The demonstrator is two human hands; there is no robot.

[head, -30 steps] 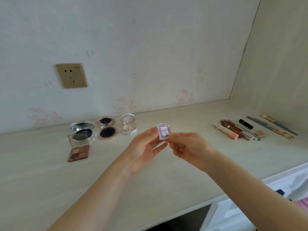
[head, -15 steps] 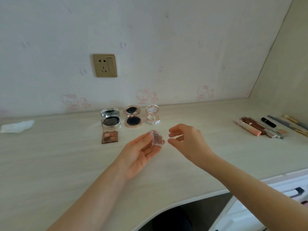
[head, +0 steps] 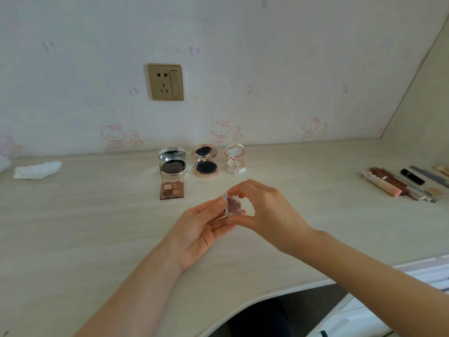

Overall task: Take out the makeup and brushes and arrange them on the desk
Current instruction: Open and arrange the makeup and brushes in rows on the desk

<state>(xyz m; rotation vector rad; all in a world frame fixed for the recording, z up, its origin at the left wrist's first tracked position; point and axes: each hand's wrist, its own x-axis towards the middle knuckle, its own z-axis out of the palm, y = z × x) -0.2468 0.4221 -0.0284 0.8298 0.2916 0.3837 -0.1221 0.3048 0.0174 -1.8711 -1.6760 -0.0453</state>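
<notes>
A small clear square eyeshadow case (head: pixel 232 206) with a mauve pan is held above the pale desk (head: pixel 97 227), between both hands. My left hand (head: pixel 199 229) cradles it from below on its fingers. My right hand (head: pixel 264 210) pinches its top and bottom edges with curled fingers and thumb. Behind them stand an open four-pan eyeshadow palette (head: pixel 171 186), a silver compact (head: pixel 173 161), a rose-gold compact (head: pixel 205 161) and a small white compact (head: pixel 235 160), all open. Lip tubes (head: pixel 384 184) and brushes (head: pixel 435 173) lie at the right.
A crumpled white tissue (head: pixel 36 169) lies at the far left of the desk. A gold wall socket (head: pixel 166 81) sits above the compacts. The desk's front edge curves inward near my body, with white drawers (head: pixel 364 312) at lower right.
My right hand, apart from the case half a second ago, has returned and pinches it again. The case sits lower, nearer the desk. The view has swung left.
</notes>
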